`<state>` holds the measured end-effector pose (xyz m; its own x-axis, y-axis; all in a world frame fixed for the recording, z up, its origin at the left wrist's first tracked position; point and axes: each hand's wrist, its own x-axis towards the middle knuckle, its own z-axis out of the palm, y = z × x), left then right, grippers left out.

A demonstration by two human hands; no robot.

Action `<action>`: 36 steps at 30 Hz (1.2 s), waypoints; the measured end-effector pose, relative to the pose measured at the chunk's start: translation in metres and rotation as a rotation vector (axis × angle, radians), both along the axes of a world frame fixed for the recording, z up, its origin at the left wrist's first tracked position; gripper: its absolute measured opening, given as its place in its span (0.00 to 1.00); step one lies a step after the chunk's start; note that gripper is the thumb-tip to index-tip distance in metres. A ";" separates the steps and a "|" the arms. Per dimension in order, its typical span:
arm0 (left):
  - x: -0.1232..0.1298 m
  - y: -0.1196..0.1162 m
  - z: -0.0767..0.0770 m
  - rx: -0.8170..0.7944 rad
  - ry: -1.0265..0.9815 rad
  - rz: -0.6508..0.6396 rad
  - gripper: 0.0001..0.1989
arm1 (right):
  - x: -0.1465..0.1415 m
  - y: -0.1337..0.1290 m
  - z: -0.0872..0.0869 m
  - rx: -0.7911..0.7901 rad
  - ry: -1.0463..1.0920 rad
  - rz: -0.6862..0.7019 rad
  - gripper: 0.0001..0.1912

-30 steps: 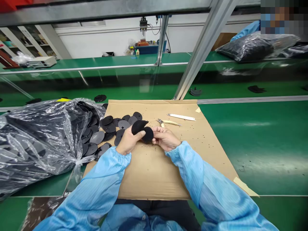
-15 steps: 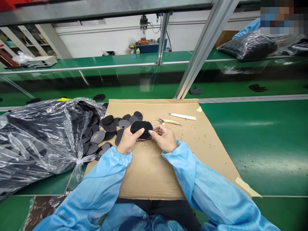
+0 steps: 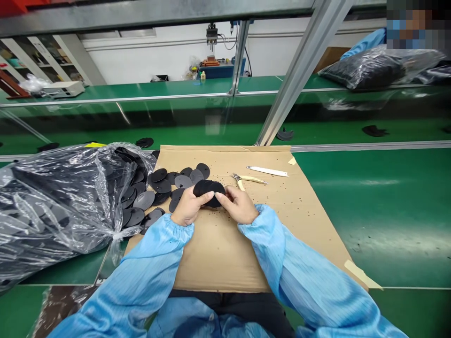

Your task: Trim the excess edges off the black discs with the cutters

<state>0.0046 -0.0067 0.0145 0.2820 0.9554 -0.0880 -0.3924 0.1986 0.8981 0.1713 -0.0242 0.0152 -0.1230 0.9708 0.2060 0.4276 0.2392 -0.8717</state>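
A fanned stack of black discs (image 3: 208, 188) is held above the cardboard sheet (image 3: 225, 253). My left hand (image 3: 188, 205) grips its left side, thumb on top. On the right, my right hand (image 3: 238, 203) pinches the stack's edge between thumb and fingers; the fingers beneath are hidden. Several loose discs (image 3: 160, 186) lie left of my hands, some flat and some overlapping. Past my right hand are cutting pliers with pale yellow handles (image 3: 251, 179) and a white slim knife-like tool (image 3: 268, 171). Small black crumbs dot the cardboard.
A clear plastic bag (image 3: 70, 206) full of black discs fills the left, its mouth facing the cardboard. A metal post (image 3: 292, 70) slants up behind the work area. Green bench surface (image 3: 387, 202) extends right. Farther back, a person's blue sleeve (image 3: 364, 43) shows beside another bag (image 3: 362, 68).
The fanned discs have shifted slightly toward me and are bunched closer together. My right hand has edged in and down, and more of the pliers' handles now shows.
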 end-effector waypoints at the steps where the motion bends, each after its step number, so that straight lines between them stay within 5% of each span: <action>1: 0.000 -0.001 0.001 0.002 -0.013 -0.026 0.17 | 0.001 -0.001 0.002 0.010 -0.099 0.049 0.22; 4: -0.001 -0.002 0.003 0.022 -0.011 -0.078 0.14 | 0.002 -0.004 0.006 0.054 -0.246 0.158 0.27; 17: 0.000 -0.002 0.002 0.050 -0.011 -0.109 0.12 | 0.005 -0.003 0.006 0.135 -0.227 0.181 0.27; 22: -0.001 0.002 0.004 -0.116 -0.166 -0.124 0.14 | -0.003 -0.008 0.003 0.193 -0.096 0.029 0.19; 27: -0.007 0.006 0.003 -0.253 -0.193 -0.241 0.15 | -0.006 -0.013 0.003 0.308 0.114 0.117 0.15; 36: -0.008 0.002 0.004 -0.293 -0.145 -0.353 0.18 | -0.008 -0.012 0.006 0.407 -0.015 0.022 0.11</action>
